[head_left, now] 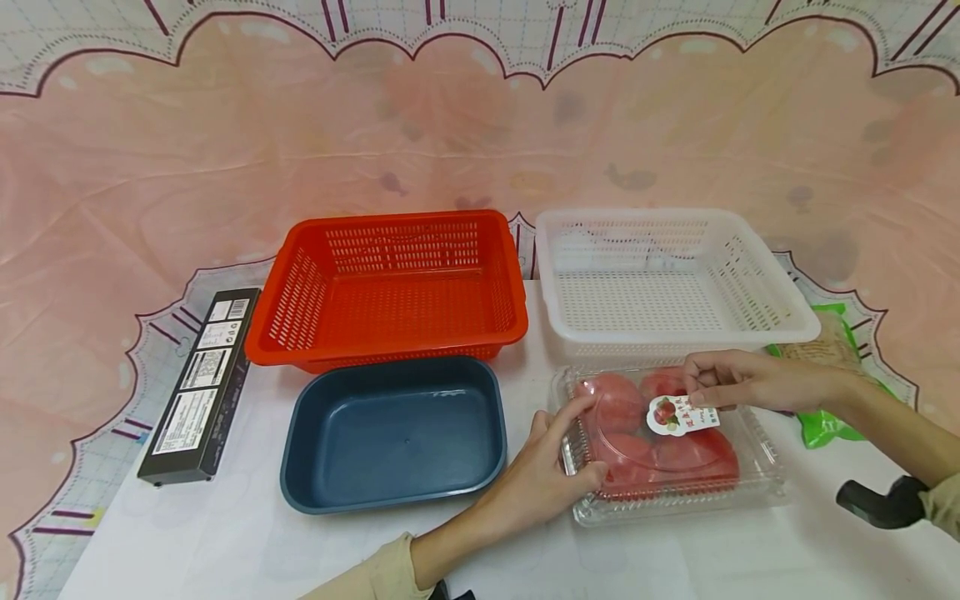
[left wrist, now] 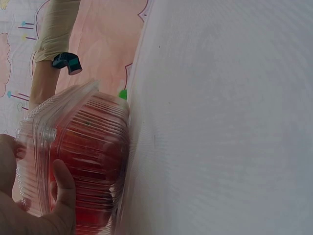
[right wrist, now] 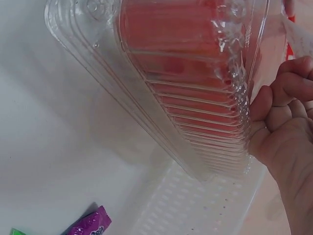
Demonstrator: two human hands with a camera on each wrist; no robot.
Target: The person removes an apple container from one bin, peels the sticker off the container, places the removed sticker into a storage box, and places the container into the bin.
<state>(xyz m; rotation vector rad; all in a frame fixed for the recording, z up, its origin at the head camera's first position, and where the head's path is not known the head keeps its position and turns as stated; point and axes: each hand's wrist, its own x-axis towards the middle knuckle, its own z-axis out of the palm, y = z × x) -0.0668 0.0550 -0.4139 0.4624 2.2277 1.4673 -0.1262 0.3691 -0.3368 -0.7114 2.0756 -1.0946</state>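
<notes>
Left hand (head_left: 543, 475) curled against the near-left corner of the clear clamshell of tomatoes (head_left: 667, 446) – thumb on its side, fingers on the lid; right hand (head_left: 731, 379) pinches the label (head_left: 681, 414) on the lid – clamshell lies on the white table (head_left: 247, 533) before the white basket (head_left: 660, 279)

Open table (head_left: 225, 533) at front left and front right of clamshell box (head_left: 675, 492). Blocked behind by white basket (head_left: 675, 283), at left by blue tray (head_left: 393, 433); green packet (head_left: 825, 421) close at right.
</notes>
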